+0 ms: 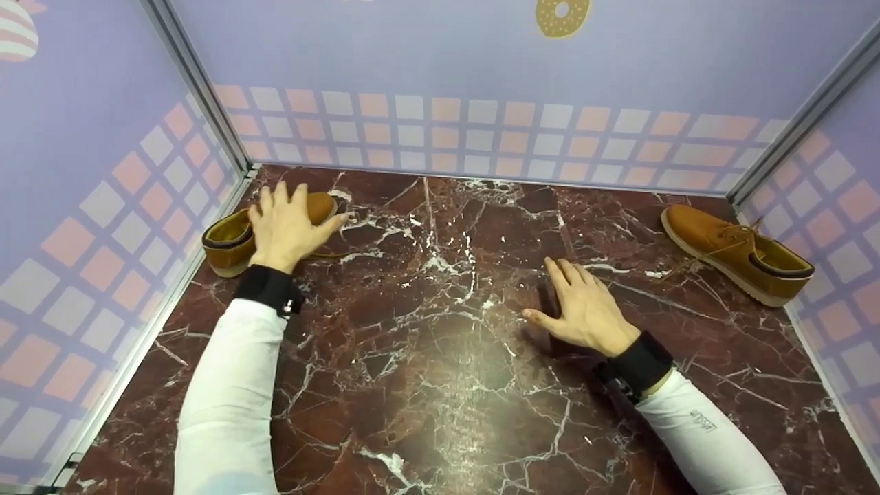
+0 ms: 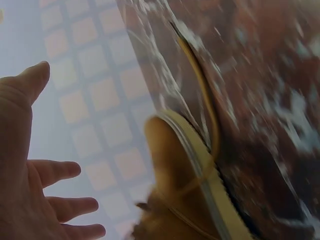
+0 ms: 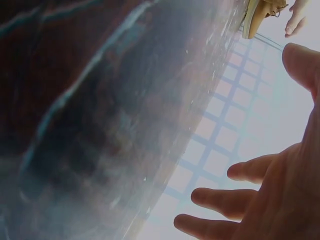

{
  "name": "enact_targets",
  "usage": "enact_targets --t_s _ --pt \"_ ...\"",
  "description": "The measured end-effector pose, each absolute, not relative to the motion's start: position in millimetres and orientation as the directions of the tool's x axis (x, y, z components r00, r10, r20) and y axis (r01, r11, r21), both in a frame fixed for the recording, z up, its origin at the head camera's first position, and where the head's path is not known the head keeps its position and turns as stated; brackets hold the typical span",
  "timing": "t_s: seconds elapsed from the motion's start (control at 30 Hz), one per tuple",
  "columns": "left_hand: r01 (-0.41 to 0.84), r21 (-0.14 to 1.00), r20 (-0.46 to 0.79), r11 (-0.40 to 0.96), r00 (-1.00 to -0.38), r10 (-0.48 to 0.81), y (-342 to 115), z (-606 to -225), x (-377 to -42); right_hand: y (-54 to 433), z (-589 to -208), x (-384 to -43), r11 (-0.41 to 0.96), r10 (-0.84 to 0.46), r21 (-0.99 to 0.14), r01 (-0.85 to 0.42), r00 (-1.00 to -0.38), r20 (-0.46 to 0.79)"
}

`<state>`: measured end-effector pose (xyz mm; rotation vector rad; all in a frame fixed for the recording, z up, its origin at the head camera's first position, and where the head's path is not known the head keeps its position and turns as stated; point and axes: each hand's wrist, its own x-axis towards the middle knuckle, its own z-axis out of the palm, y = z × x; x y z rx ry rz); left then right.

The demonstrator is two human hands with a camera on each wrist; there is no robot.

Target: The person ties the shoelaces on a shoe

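Note:
Over the tan lace-up shoe at the far left, my left hand is spread with its fingers straight and hides the shoe's middle. In the left wrist view the shoe's toe and pale sole show apart from the fingers, and a loose lace trails over the floor. My right hand hovers right of centre above the marble surface, fingers extended, holding nothing. A matching tan shoe stands at the far right, toe pointing back and left, with its lace hanging loose beside it.
Dark red marble with white veins forms the surface. A lilac back wall with pink and white squares closes the far side. Similar side panels stand left and right, joined by metal corner posts.

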<state>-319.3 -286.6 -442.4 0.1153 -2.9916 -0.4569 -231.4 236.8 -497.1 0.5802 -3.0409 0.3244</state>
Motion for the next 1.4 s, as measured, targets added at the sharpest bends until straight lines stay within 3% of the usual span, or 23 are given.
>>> enact_targets --t_s 0.7,1.07,1.4 --pt "-0.229 0.265 0.017 0.937 -0.97 -0.242 -356 -458 -323 235 -502 -226 0.913 -0.364 -0.187 -0.363 -0.931 0.031" --pt "-0.225 0.225 -0.101 0.948 -0.973 -0.207 -370 -447 -318 234 -506 -224 0.904 -0.374 -0.216 -0.369 -0.927 0.018" --pt "-0.218 0.22 -0.128 0.951 -0.973 -0.194 -376 -445 -316 234 -508 -223 0.9 -0.387 -0.219 -0.378 -0.922 0.003"
